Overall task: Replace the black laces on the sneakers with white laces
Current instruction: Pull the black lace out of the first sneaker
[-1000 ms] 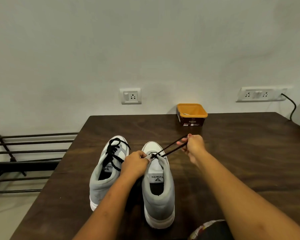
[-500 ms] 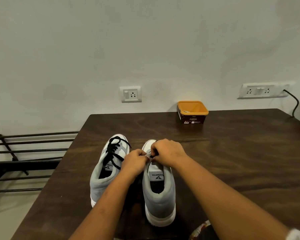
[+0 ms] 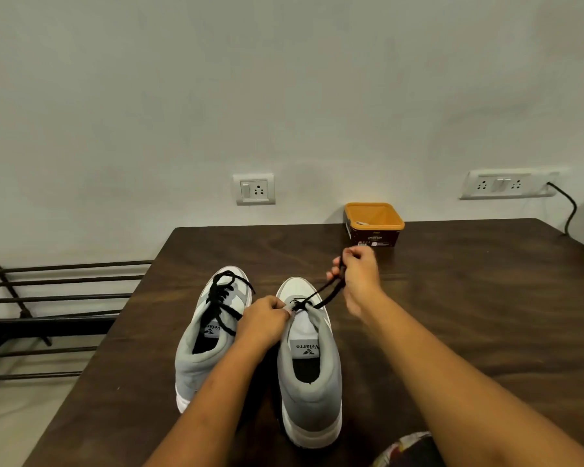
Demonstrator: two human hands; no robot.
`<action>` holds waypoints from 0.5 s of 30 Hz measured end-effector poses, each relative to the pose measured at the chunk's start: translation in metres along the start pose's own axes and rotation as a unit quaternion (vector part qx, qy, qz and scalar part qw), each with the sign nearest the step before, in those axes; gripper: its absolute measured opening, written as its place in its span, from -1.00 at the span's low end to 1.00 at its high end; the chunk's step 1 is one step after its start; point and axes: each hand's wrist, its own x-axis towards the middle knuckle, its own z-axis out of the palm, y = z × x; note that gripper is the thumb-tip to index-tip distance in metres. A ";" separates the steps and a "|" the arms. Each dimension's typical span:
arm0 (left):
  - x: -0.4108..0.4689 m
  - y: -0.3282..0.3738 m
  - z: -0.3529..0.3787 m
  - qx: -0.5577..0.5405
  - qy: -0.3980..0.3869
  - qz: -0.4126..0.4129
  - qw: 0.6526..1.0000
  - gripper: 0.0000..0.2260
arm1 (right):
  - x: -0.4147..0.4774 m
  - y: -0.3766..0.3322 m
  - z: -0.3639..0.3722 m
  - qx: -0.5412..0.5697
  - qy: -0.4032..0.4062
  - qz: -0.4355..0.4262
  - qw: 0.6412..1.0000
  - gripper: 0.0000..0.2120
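Two grey-and-white sneakers stood side by side on the dark wooden table (image 3: 469, 298), toes pointing away toward the wall. The left sneaker (image 3: 196, 358) had a black lace (image 3: 223, 298) crossed through its eyelets, with loose ends spilling over the tongue and side. The right sneaker (image 3: 312, 392) showed bare eyelets along most of its upper; a second black lace (image 3: 321, 296) ran only from the eyelets nearest the toe. From there its two strands stretched taut, up and to the right, into the right hand (image 3: 359, 278). That hand was raised above the table just beyond the toe, its fingers curled tightly round the strands. The left hand (image 3: 262, 320) lay between the two shoes, fingers bent and pinching the grey edge of the right sneaker's upper, just beside the point where the strands left the eyelets. Near the far edge of the table sat an orange tub (image 3: 375, 224) with a dark label; something pale lay inside it, too small to identify. On the wall behind were a single socket (image 3: 254, 189) and a longer socket plate (image 3: 506, 184) with a black cable (image 3: 568, 210) hanging from it. A black metal rack (image 3: 48, 315) stood left of the table.
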 end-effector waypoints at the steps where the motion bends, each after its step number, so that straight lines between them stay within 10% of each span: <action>1: 0.000 0.000 0.000 0.002 0.001 -0.001 1.000 -0.89 | -0.001 0.001 0.000 -0.115 -0.050 -0.038 0.991 -0.82; 4: -0.001 0.001 0.000 0.006 0.005 -0.001 1.000 -0.88 | -0.004 0.005 -0.002 -0.515 -0.230 -0.184 0.805 -0.90; 8: -0.001 0.002 -0.001 0.013 0.007 -0.001 1.000 -0.90 | -0.014 0.009 0.006 -0.706 -0.294 -0.184 0.618 -0.92; 12: -0.002 0.002 -0.001 0.013 0.007 0.001 1.000 -0.89 | -0.011 0.010 0.005 -0.697 -0.257 -0.225 0.630 -0.91; 15: -0.001 0.001 -0.001 0.013 0.007 0.002 1.000 -0.87 | -0.002 0.010 -0.004 -0.608 -0.197 -0.213 0.739 -0.88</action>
